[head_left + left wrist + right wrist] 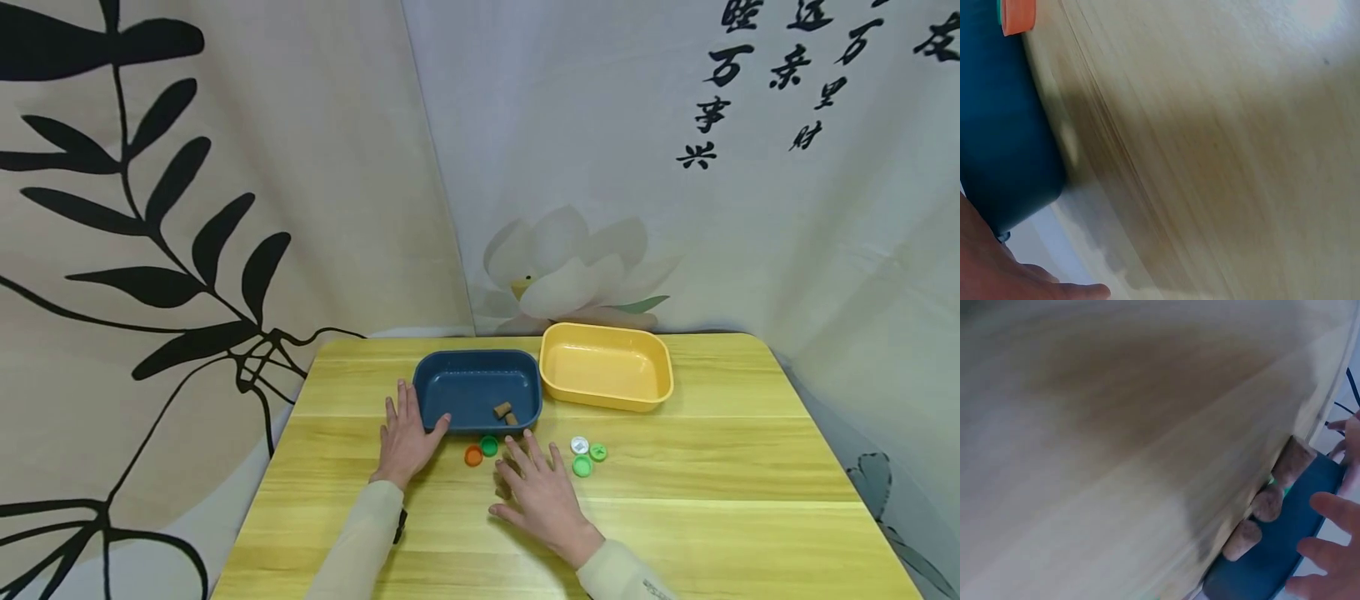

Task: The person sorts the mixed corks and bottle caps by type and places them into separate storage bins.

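Here, the left hand (pixel 405 437) is released, its fingers straight and its thumb apart, at the near left corner of the blue tray (pixel 461 392). The right hand (pixel 546 500) grasps nothing either; its fingers spread loosely over the table (pixel 712 467). Inside the tray, toward its right end, are 2 brown corks (pixel 502 410); the right wrist view shows 3 others (pixel 1268 503) just beside it. An orange cap (pixel 473 455) and a green cap (pixel 489 446) lie between the hands.
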### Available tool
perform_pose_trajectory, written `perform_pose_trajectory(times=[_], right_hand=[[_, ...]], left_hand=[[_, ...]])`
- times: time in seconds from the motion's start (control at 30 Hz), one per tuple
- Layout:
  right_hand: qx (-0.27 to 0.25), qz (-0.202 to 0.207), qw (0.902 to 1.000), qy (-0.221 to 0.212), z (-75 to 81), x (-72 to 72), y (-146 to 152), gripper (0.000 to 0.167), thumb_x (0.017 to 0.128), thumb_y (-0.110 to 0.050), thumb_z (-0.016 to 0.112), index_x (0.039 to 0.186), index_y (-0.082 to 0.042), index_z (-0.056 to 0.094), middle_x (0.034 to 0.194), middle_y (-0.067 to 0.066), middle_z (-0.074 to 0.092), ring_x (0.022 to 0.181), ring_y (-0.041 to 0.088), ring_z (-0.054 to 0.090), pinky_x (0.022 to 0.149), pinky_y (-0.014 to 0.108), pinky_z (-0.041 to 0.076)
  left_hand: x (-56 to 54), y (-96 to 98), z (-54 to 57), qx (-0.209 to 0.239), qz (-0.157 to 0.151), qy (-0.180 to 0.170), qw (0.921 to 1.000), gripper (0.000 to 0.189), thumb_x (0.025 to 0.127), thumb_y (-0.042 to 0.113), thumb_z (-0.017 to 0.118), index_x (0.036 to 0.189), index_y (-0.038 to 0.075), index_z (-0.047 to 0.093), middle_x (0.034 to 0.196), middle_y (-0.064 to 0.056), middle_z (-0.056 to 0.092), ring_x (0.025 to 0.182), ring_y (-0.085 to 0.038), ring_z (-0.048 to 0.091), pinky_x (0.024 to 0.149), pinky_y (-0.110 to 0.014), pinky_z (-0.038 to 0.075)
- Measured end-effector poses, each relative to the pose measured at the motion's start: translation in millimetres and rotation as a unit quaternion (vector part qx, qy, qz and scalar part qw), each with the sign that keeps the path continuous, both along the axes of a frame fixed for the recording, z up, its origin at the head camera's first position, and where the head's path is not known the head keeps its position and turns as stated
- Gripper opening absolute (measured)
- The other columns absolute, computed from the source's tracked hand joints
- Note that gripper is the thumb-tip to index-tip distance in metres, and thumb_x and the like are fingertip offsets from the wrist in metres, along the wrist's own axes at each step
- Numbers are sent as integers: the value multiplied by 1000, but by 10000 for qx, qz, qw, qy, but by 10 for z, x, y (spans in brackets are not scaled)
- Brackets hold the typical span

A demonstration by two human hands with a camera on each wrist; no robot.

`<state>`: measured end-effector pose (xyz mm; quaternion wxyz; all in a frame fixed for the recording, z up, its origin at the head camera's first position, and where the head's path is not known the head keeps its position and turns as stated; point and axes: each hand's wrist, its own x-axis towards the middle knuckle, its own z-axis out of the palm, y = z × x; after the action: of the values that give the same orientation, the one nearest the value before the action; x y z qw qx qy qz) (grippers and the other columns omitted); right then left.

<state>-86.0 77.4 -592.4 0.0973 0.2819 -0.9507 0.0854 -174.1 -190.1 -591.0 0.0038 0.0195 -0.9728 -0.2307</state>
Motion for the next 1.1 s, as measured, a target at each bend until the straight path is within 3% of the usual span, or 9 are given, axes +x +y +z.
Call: perform_pose_trajectory(times=[0.17, 0.37, 0.63, 0.77, 1.1], right_hand=[[180, 4, 9998, -15, -2, -15, -65, 67, 88, -70, 67, 135, -22, 70, 159, 12, 47, 150, 44, 32, 110, 72, 34], [269, -20, 9994, 217, -44, -6, -52, 52, 86, -60, 76, 122, -22, 75, 155, 12, 52, 148, 44, 37, 109, 71, 36], [153, 4, 9980, 609, -125, 27, -3, 44, 83, -47, 83, 115, -17, 76, 148, 11, 58, 144, 42, 44, 107, 69, 39], [-38, 26, 9988, 495, -127, 56, 32, 42, 83, -42, 85, 113, -16, 75, 148, 12, 58, 144, 42, 44, 107, 69, 39], [-1128, -128, 9935, -6, -54, 133, 182, 56, 85, -29, 86, 136, -19, 66, 152, 11, 54, 143, 45, 43, 109, 72, 35]], left_hand=[[4, 15, 25, 15, -19, -51, 10000, 103, 99, 67, 52, 166, 3, 7, 174, -12, -6, 155, -50, 5, 111, -78, 24], [6, 23, 29, -18, -39, -32, 10000, 103, 99, 65, 52, 166, 2, 7, 174, -14, -4, 155, -50, 5, 110, -78, 25], [11, 13, 35, 45, -20, -68, 10000, 103, 99, 65, 53, 166, 2, 7, 174, -13, -5, 155, -49, 4, 111, -77, 24], [16, 20, 47, 59, -10, -93, 9999, 103, 99, 65, 52, 166, 2, 7, 174, -12, -7, 155, -49, 4, 111, -77, 24], [15, 21, 44, 72, -20, -66, 10000, 102, 99, 64, 53, 166, 1, 8, 174, -14, -6, 155, -50, 3, 111, -78, 24]])
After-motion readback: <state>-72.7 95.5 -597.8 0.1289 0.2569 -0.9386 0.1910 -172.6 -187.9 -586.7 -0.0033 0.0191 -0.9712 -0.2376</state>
